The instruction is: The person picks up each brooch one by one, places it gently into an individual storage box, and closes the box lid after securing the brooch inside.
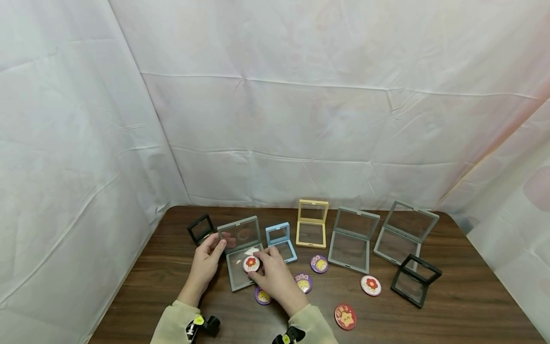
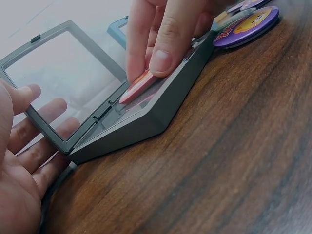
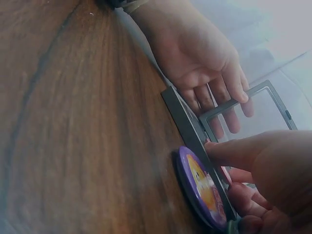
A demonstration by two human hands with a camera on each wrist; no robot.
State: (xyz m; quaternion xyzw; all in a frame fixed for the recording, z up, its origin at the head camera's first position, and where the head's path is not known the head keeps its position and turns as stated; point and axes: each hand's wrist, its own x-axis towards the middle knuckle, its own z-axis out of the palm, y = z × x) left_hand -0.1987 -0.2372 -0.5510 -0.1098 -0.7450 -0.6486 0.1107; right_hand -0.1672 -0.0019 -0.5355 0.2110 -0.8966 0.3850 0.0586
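A grey display frame (image 1: 243,286) stands on the table with its clear-windowed lid raised. My left hand (image 1: 206,260) holds the lid's left edge, thumb on the front and fingers behind it, as the left wrist view shows. Between the thumb and fingers of my right hand (image 1: 277,277) is a round white badge (image 1: 251,263) with a red flower. The badge is tilted over the frame's lower half; in the left wrist view its edge (image 2: 136,87) is low inside the frame. Purple badges (image 1: 263,296) lie beside the frame, one partly under my right wrist.
Rightward stand open frames: blue (image 1: 292,251), yellow (image 1: 311,246), two grey (image 1: 349,265) (image 1: 418,248) and a black one (image 1: 408,298). Another black frame (image 1: 200,228) is behind my left hand. A second flower badge (image 1: 371,285) and a red star badge (image 1: 345,317) lie on the wooden table (image 1: 468,306).
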